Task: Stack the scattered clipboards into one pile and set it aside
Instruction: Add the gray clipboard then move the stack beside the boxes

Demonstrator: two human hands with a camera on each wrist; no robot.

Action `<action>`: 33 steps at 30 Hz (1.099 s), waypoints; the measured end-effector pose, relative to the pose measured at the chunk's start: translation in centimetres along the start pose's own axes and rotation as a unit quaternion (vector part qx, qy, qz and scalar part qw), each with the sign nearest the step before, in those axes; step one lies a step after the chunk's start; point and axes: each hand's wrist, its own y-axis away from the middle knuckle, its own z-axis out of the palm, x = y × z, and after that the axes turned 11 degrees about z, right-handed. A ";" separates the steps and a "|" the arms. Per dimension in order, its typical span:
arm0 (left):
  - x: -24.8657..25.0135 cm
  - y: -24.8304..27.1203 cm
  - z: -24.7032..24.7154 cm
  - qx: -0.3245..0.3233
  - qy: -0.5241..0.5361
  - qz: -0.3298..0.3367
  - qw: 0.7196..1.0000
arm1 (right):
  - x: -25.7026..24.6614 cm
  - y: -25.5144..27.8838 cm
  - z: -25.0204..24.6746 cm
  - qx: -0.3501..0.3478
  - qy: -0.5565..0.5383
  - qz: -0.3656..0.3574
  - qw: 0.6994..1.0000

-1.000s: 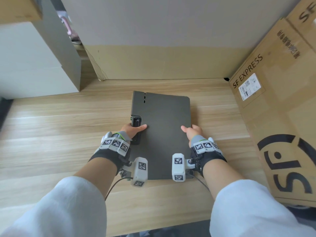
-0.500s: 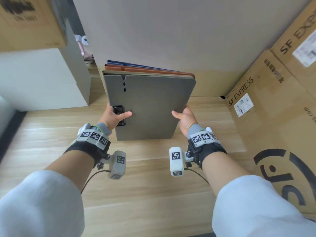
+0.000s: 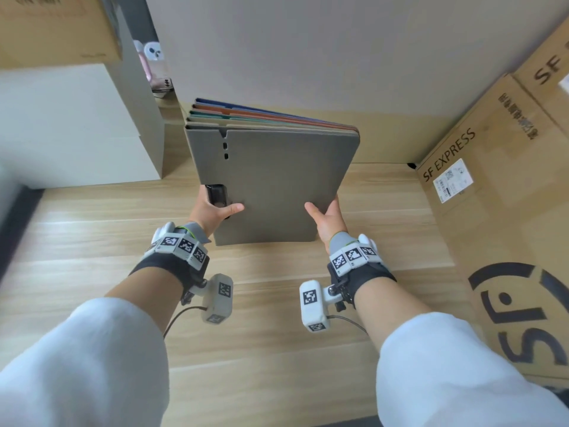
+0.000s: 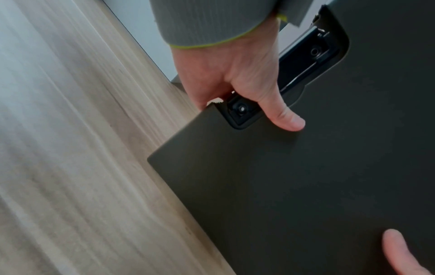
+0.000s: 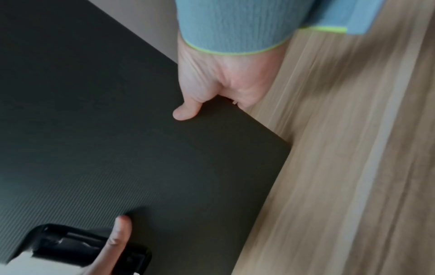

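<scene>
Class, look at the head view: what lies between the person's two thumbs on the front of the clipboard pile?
Only the bare grey cover of the front clipboard. The left hand grips beside the black clip; the right hand grips the opposite edge.

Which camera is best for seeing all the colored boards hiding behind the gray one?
The head view: the pile of clipboards tilts so blue, orange, teal and tan edges fan out on top. Both wrist views show only the dark front board, with the left hand and right hand gripping its sides.

Bare tabletop (image 3: 271, 328) lies open near and left; SF Express boxes (image 3: 492, 211) wall the right, a white box (image 3: 70, 127) far left.
</scene>
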 end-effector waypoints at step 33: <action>6.3 -2.4 27.7 -0.199 -0.058 -0.246 0.947 | 0.2 -9.2 -23.8 0.222 0.144 0.225 0.938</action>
